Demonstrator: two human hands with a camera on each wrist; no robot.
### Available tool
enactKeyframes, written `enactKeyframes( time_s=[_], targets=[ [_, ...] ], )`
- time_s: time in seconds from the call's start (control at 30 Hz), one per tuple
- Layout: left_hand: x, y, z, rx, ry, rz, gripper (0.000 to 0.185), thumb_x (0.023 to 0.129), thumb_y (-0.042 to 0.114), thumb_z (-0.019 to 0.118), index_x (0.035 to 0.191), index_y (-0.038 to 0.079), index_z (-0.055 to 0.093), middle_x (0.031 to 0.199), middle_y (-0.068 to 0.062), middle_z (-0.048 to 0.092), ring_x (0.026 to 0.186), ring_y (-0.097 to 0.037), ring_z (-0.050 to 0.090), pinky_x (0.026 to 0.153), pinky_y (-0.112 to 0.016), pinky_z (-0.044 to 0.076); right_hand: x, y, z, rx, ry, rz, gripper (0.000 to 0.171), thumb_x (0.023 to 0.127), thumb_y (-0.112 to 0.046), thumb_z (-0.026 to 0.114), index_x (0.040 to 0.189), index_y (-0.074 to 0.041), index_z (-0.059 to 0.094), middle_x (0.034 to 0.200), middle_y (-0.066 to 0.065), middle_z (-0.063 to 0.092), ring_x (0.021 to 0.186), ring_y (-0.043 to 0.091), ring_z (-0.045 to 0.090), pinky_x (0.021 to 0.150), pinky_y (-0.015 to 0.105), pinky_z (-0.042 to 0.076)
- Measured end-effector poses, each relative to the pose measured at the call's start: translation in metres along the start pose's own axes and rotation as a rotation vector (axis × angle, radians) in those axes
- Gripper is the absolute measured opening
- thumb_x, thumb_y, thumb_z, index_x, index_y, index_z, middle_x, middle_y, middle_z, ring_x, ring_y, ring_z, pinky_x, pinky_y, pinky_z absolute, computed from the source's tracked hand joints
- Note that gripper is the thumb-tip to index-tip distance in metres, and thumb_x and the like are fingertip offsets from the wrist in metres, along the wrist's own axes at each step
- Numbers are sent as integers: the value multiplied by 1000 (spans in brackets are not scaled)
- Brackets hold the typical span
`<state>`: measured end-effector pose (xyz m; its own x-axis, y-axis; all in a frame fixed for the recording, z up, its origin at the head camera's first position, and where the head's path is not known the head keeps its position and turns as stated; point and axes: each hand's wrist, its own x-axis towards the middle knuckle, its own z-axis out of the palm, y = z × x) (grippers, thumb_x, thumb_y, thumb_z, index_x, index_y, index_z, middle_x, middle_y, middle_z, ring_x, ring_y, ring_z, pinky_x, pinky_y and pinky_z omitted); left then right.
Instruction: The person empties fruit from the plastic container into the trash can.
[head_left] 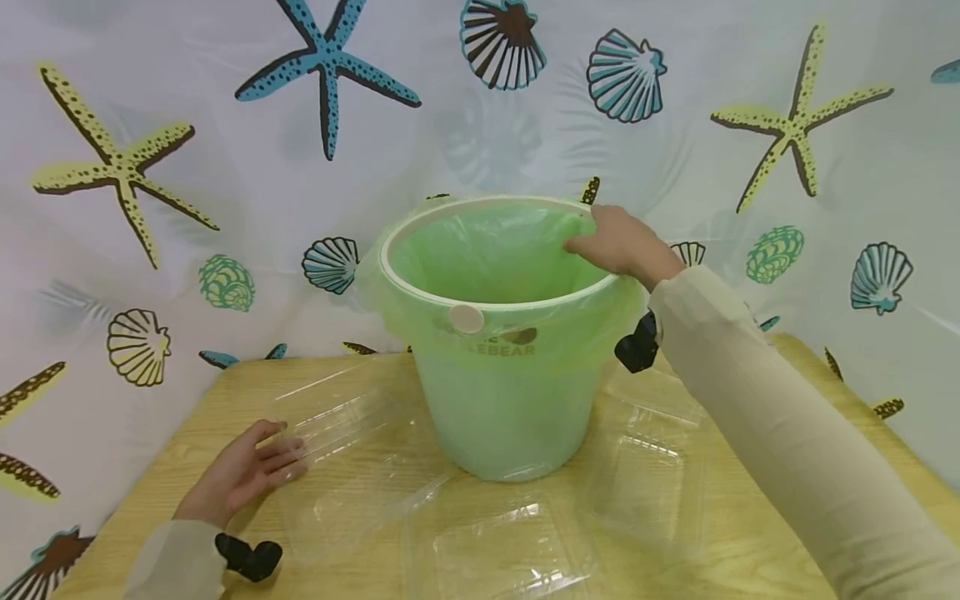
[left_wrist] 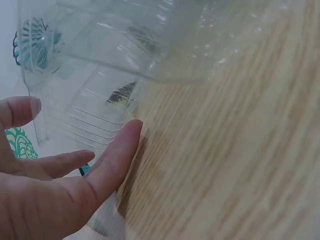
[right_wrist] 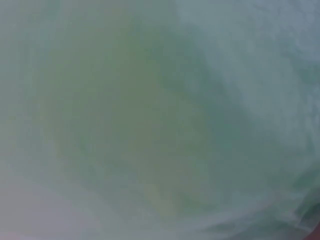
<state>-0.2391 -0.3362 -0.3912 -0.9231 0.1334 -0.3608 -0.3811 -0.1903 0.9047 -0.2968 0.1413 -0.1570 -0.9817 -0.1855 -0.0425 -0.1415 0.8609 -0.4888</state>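
A pale green trash can (head_left: pixel 510 408) stands upright on the table, lined with a thin light green bag (head_left: pixel 480 250) folded over its rim. My right hand (head_left: pixel 626 244) grips the right side of that rim, thumb on the inside. The right wrist view shows only blurred green film. At the lower left, my left hand (head_left: pixel 243 475) has its fingers spread and loosely bent at the edge of a clear plastic container (head_left: pixel 352 475). In the left wrist view the fingertips (left_wrist: pixel 131 131) are close to the ribbed wall of this container; firm contact cannot be made out.
Another clear plastic container (head_left: pixel 502 546) lies in front of the can, and one more clear container (head_left: pixel 641 483) lies to its right. The wooden table (head_left: pixel 187 442) meets a white curtain (head_left: pixel 420 158) printed with starfish and shells. A black wrist mount (head_left: pixel 251 558) sits on each arm.
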Motion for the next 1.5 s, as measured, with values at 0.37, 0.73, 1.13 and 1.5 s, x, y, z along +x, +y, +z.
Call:
enactKeyframes(
  time_s=[0.37, 0.73, 1.13, 1.5],
  targets=[
    [-5, -2, 6, 180, 77, -18, 48, 101, 31, 37, 137, 1, 27, 108, -9, 44, 91, -12, 52, 83, -31, 55, -1, -5, 0, -18, -12, 3, 78, 96, -38, 43, 152, -1, 3, 159, 19, 6, 145, 39, 12, 116, 53, 20],
    [-14, 1, 8, 338, 117, -36, 55, 100, 30, 38, 136, -8, 23, 98, -6, 50, 83, -12, 55, 74, -25, 56, 0, -7, 4, -3, -8, -12, 77, 97, -37, 42, 152, 0, 5, 159, 20, 8, 146, 38, 11, 116, 52, 19],
    [-20, 15, 12, 580, 110, -9, 63, 101, 33, 32, 143, -13, 17, 122, -27, 45, 94, -20, 57, 75, -29, 56, -4, -6, 3, 123, 12, -3, 77, 96, -40, 41, 153, -5, 2, 160, 15, 5, 146, 36, 10, 117, 52, 17],
    [-32, 60, 21, 677, 195, -21, 73, 99, 37, 26, 148, -11, 2, 149, -39, 10, 131, -50, 28, 100, -48, 43, -7, 1, 3, 203, -5, -38, 79, 98, -46, 39, 153, -6, 0, 160, 15, 1, 147, 35, 3, 118, 52, 12]
  ],
)
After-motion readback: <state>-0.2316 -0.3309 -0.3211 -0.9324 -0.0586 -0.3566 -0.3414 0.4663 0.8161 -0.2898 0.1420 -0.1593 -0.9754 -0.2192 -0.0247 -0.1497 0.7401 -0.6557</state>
